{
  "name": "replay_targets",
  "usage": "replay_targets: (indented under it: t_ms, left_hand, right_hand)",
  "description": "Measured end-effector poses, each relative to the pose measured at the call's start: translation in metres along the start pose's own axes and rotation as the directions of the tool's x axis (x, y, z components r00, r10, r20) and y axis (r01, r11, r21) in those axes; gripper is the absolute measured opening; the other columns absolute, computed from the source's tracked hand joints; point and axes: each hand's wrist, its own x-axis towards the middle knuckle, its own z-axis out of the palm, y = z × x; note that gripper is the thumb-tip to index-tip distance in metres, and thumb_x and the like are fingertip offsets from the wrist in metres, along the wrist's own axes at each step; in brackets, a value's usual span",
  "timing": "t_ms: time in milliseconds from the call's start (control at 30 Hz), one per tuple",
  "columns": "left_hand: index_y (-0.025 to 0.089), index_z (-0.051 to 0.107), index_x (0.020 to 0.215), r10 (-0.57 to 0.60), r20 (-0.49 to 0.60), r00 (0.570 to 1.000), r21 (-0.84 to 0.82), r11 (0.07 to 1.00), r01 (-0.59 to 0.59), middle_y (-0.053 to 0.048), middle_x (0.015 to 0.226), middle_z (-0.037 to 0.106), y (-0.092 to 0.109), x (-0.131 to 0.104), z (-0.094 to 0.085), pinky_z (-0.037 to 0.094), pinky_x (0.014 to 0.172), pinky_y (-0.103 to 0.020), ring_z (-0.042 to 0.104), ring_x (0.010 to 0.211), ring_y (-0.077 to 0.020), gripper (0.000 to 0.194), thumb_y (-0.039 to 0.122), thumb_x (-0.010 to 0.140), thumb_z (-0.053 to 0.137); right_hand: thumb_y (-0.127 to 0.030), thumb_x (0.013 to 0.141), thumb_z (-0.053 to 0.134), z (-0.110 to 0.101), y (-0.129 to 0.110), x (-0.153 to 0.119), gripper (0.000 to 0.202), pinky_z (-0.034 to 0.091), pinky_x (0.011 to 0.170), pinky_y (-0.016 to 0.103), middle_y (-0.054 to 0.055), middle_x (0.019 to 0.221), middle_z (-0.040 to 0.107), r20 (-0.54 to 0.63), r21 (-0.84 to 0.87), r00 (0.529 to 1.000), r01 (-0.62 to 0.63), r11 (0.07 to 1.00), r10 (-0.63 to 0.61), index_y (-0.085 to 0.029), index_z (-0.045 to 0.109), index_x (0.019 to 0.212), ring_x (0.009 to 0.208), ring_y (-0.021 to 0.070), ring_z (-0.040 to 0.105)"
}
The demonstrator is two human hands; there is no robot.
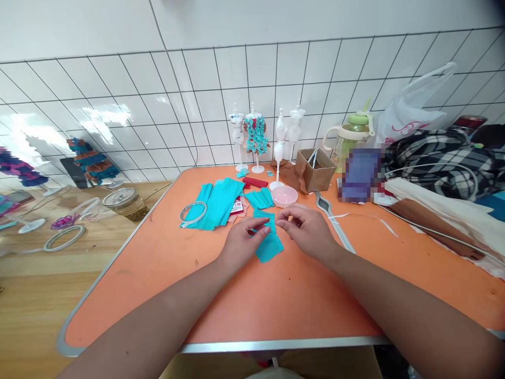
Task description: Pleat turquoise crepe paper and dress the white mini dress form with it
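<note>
My left hand (245, 239) and my right hand (306, 230) hover close together over the orange table, fingertips facing each other. Both have thumb and fingers drawn into a pinch; anything between them is too small to make out. Beneath and between them lies a strip of turquoise crepe paper (270, 248). Just beyond, more short turquoise pieces (259, 198) lie by a pink bowl (284, 196). A stack of wider turquoise sheets (221, 202) sits left of my left hand, with a roll of narrow tape (193, 212) on top.
Small white dress forms (279, 139) stand at the back, one dressed in turquoise ruffles (256, 134). A cardboard box (315, 171) and scissors (324, 204) are beyond my right hand. At right are a bottle (355, 129) and plaid cloth (430, 155); a jar (126, 202) stands left.
</note>
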Motion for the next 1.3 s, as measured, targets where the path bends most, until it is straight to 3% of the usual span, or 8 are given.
replay_targets:
  t_ms: [67,167,267,333,600,833,1300]
  left_hand:
    - [0.024,0.071,0.098,0.077,0.024,0.997,0.195,0.978,-0.080,-0.005,0.090,0.068,-0.003,0.001,-0.003,0.049,0.078,-0.034,0.061,0.088,-0.0201,0.024,0.039,0.083,0.060]
    - [0.024,0.072,0.085,0.156,0.150,0.976,0.409,0.889,-0.205,-0.005,0.085,0.066,-0.002,0.001,-0.004,0.043,0.082,-0.037,0.057,0.087,-0.0215,0.025,0.046,0.082,0.060]
    - [0.023,0.072,0.081,0.144,0.282,0.949,0.463,0.845,-0.266,-0.005,0.080,0.065,0.003,-0.001,0.000,0.042,0.074,-0.035,0.056,0.079,-0.0205,0.029,0.048,0.082,0.059]
    - [0.023,0.071,0.087,0.129,0.327,0.936,0.476,0.833,-0.281,-0.005,0.082,0.065,0.004,-0.003,0.003,0.041,0.071,-0.034,0.056,0.079,-0.0208,0.026,0.046,0.082,0.059]
    - [0.022,0.071,0.086,0.094,0.317,0.944,0.476,0.845,-0.244,-0.005,0.081,0.065,-0.002,-0.004,0.008,0.041,0.069,-0.034,0.056,0.078,-0.0208,0.021,0.039,0.084,0.057]
    - [0.024,0.071,0.083,0.100,0.299,0.949,0.489,0.838,-0.242,-0.004,0.081,0.067,-0.002,-0.003,0.010,0.040,0.070,-0.034,0.056,0.078,-0.0205,0.014,0.028,0.083,0.057]
    - [0.023,0.070,0.081,0.088,0.287,0.954,0.475,0.852,-0.222,-0.004,0.078,0.067,-0.003,-0.003,0.010,0.041,0.069,-0.034,0.059,0.077,-0.0208,0.015,0.029,0.083,0.056]
  right_hand:
    - [-0.033,0.084,0.057,-0.008,0.011,0.004,0.017,0.043,0.057,0.025,0.001,0.081,0.068,0.071,0.046,0.994,-0.091,0.995,0.087,-0.022,0.070,0.082,0.061,0.0129,0.057]
    - [-0.034,0.082,0.058,-0.015,0.033,0.008,0.021,0.046,0.058,0.026,0.001,0.081,0.072,0.259,0.010,0.951,-0.179,0.984,0.170,-0.024,0.074,0.090,0.063,0.0145,0.061]
    - [-0.030,0.083,0.056,-0.017,0.047,0.009,0.025,0.049,0.068,0.027,0.000,0.091,0.074,0.456,0.015,0.883,-0.133,0.991,0.111,-0.028,0.074,0.099,0.077,0.0173,0.065]
    - [-0.028,0.082,0.055,-0.015,0.051,0.009,0.025,0.049,0.073,0.028,-0.001,0.097,0.074,0.513,0.030,0.854,-0.113,0.993,0.082,-0.029,0.074,0.099,0.084,0.0182,0.066]
    - [-0.028,0.074,0.063,-0.003,0.050,0.009,0.014,0.045,0.058,0.023,-0.001,0.077,0.073,0.512,-0.040,0.843,-0.173,0.984,0.168,-0.024,0.073,0.083,0.069,0.0149,0.064]
    - [-0.027,0.079,0.059,0.007,0.053,0.008,0.015,0.044,0.064,0.024,-0.001,0.085,0.072,0.432,-0.070,0.898,-0.064,0.995,0.089,-0.025,0.073,0.083,0.073,0.0142,0.063]
    - [-0.028,0.080,0.060,0.010,0.054,0.007,0.014,0.042,0.063,0.024,-0.001,0.082,0.071,0.460,-0.123,0.886,-0.003,0.992,0.059,-0.025,0.073,0.081,0.073,0.0150,0.061]
